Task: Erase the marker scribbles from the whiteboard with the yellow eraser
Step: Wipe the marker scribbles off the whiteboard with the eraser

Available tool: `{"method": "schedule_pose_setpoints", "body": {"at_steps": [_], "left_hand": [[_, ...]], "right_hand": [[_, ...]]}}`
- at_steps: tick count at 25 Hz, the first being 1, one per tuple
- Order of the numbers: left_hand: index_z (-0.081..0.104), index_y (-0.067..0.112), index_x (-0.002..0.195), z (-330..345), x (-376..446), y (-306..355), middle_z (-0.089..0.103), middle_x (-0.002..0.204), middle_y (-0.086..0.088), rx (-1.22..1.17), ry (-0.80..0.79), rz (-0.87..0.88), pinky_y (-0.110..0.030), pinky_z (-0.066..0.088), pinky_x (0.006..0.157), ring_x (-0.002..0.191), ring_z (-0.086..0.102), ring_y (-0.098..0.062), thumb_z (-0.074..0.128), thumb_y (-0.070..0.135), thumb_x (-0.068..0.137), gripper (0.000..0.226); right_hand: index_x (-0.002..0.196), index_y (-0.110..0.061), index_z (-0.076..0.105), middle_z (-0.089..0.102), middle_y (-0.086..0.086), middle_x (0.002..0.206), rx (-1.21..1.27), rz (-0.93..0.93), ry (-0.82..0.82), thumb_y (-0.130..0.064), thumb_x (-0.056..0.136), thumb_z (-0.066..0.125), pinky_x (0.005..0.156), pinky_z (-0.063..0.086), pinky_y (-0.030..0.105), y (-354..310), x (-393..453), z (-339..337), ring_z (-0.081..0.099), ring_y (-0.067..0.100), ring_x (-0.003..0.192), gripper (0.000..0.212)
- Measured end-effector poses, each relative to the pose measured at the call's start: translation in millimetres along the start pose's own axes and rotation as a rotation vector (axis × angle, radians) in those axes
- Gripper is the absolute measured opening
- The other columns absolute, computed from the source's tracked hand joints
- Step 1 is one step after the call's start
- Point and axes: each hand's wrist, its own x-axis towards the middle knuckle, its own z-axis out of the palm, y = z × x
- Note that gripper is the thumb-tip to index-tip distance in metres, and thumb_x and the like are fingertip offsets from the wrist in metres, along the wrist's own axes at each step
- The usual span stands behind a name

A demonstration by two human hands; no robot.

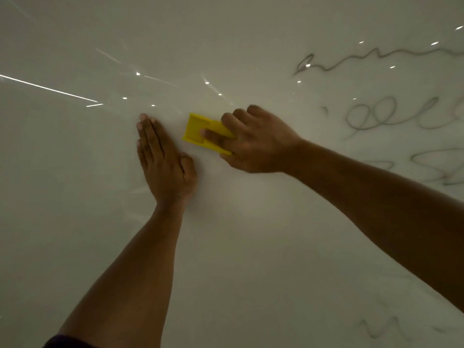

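1. Head view: a glossy whiteboard (pixel 251 247) fills the frame, with small bright light reflections across its upper part.
2. The right hand (pixel 256 144) presses the yellow eraser (pixel 198 133) flat on the board near the centre. Its thumb lies across the eraser's top, and the fingers curl over the far edge, so the hand is closed on the eraser.
3. The left hand (pixel 163 156) lies just left of the eraser, palm down on the board, fingers straight and together, holding nothing. A narrow gap of bare board separates it from the eraser.
4. Dark scribbles (pixel 391 116) remain on the right side: a wavy line at upper right, loops below it, more strokes by the right edge, and faint marks at lower right.
5. The board around both hands looks clean.
6. A dark sleeve (pixel 65 342) edge shows at the bottom left.
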Motion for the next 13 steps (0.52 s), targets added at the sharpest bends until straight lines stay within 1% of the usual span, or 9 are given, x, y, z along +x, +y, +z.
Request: {"method": "schedule_pose_setpoints", "body": {"at_steps": [1, 4, 5, 6, 8, 9, 10, 12, 13], "left_hand": [[0.020, -0.011, 0.162, 0.2, 2.8, 5.2, 0.017, 0.172, -0.028, 0.004, -0.013, 0.033, -0.048, 0.016, 0.132, 0.162, 0.016, -0.040, 0.024, 0.035, 0.096, 0.081], [0.019, -0.008, 0.163, 3.3, 15.0, 33.1, 0.016, 0.173, -0.025, 0.008, -0.027, 0.083, -0.044, 0.012, 0.133, 0.163, 0.014, -0.037, 0.033, 0.027, 0.091, 0.082], [0.019, -0.008, 0.163, 4.6, 19.7, 43.9, 0.015, 0.173, -0.025, 0.017, -0.021, 0.081, -0.042, 0.012, 0.133, 0.163, 0.014, -0.037, 0.030, 0.029, 0.091, 0.082], [0.018, -0.008, 0.164, 5.6, 24.2, 53.7, 0.015, 0.173, -0.025, 0.032, -0.018, 0.074, -0.042, 0.012, 0.133, 0.163, 0.013, -0.036, 0.025, 0.032, 0.093, 0.082], [0.017, -0.008, 0.164, 7.9, 30.9, 67.1, 0.014, 0.173, -0.024, 0.059, -0.023, 0.079, -0.042, 0.012, 0.133, 0.163, 0.012, -0.035, 0.022, 0.035, 0.095, 0.081], [0.017, -0.008, 0.164, 9.6, 32.9, 71.3, 0.014, 0.173, -0.024, 0.063, -0.031, 0.085, -0.042, 0.011, 0.133, 0.163, 0.012, -0.035, 0.026, 0.032, 0.096, 0.079], [0.016, -0.008, 0.164, 10.9, 34.1, 74.2, 0.013, 0.173, -0.025, 0.060, -0.035, 0.081, -0.043, 0.011, 0.133, 0.163, 0.011, -0.036, 0.032, 0.029, 0.096, 0.078], [0.016, -0.010, 0.163, 14.2, 34.8, 84.2, 0.012, 0.173, -0.027, 0.057, -0.026, 0.042, -0.045, 0.010, 0.133, 0.163, 0.011, -0.038, 0.038, 0.026, 0.095, 0.080], [0.015, -0.010, 0.163, 15.4, 34.8, 89.9, 0.012, 0.173, -0.028, 0.067, -0.017, 0.018, -0.046, 0.010, 0.133, 0.163, 0.011, -0.039, 0.038, 0.026, 0.095, 0.080]], "right_hand": [[0.142, -0.016, 0.062, 0.068, 0.018, 0.107, -0.048, 0.060, 0.035, -0.037, 0.098, 0.057, 0.069, 0.048, 0.036, 19.2, -1.8, 0.9, 0.064, 0.032, 0.081, 0.049], [0.147, -0.015, 0.055, 0.062, 0.027, 0.115, -0.048, 0.580, 0.005, -0.040, 0.097, 0.055, 0.076, 0.047, 0.042, 67.0, -4.5, -7.2, 0.062, 0.041, 0.091, 0.055], [0.149, -0.015, 0.053, 0.060, 0.028, 0.118, -0.047, 0.633, -0.006, -0.040, 0.099, 0.052, 0.078, 0.046, 0.044, 68.9, -5.1, -5.6, 0.061, 0.042, 0.094, 0.057], [0.150, -0.014, 0.052, 0.060, 0.028, 0.118, -0.037, 0.560, -0.009, -0.040, 0.100, 0.051, 0.078, 0.046, 0.045, 64.4, -8.5, -2.9, 0.060, 0.042, 0.094, 0.056], [0.150, -0.013, 0.053, 0.061, 0.027, 0.115, -0.010, 0.286, -0.019, -0.040, 0.103, 0.052, 0.075, 0.047, 0.044, 63.5, -29.0, -3.3, 0.060, 0.039, 0.090, 0.054], [0.149, -0.013, 0.053, 0.062, 0.028, 0.112, -0.024, 0.270, 0.003, -0.040, 0.104, 0.053, 0.074, 0.048, 0.043, 73.2, -40.0, -5.9, 0.060, 0.039, 0.088, 0.053], [0.149, -0.013, 0.053, 0.062, 0.028, 0.111, -0.013, 0.390, 0.021, -0.039, 0.104, 0.053, 0.074, 0.049, 0.044, 83.5, -49.3, -7.8, 0.060, 0.040, 0.088, 0.053], [0.151, -0.014, 0.051, 0.060, 0.029, 0.113, 0.042, 0.762, 0.061, -0.039, 0.102, 0.052, 0.075, 0.046, 0.045, 89.6, -60.3, -10.4, 0.058, 0.042, 0.092, 0.055], [0.151, -0.014, 0.051, 0.059, 0.030, 0.113, 0.022, 0.795, 0.069, -0.039, 0.102, 0.052, 0.075, 0.044, 0.044, 84.3, -61.9, -6.8, 0.058, 0.043, 0.093, 0.056]]}}
